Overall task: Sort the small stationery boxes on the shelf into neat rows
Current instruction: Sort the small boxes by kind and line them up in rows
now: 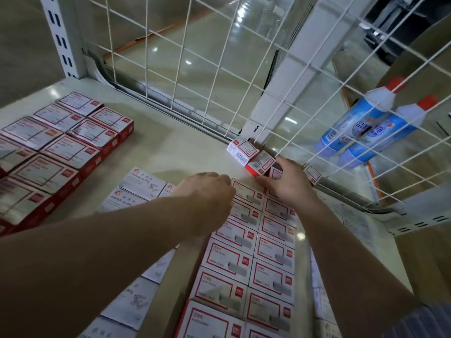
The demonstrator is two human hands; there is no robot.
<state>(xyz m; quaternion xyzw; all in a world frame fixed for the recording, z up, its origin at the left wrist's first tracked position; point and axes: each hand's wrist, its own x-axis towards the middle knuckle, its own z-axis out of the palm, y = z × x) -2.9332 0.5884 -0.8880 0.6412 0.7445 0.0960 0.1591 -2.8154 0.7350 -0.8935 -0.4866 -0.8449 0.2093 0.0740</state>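
Observation:
Two neat columns of white-and-red staple boxes (pixel 246 259) run down the middle of the cream shelf (pixel 170 147). My left hand (pixel 207 193) rests with curled fingers on the far end of the left column. My right hand (pixel 285 184) reaches past the right column and its fingers curl around a small red-and-white box (pixel 275 172) by the wire grid. Two loose small boxes (pixel 241 151) (pixel 260 164) lie tumbled just beyond it. Another small box (pixel 312 173) sits to the right of my right hand.
White paper-clip boxes (pixel 141 185) line the left of the columns. A block of larger red boxes (pixel 56 147) fills the shelf's left side. A white wire grid (pixel 219 69) fences the back. Two blue bottles (pixel 361 128) hang behind the grid at right.

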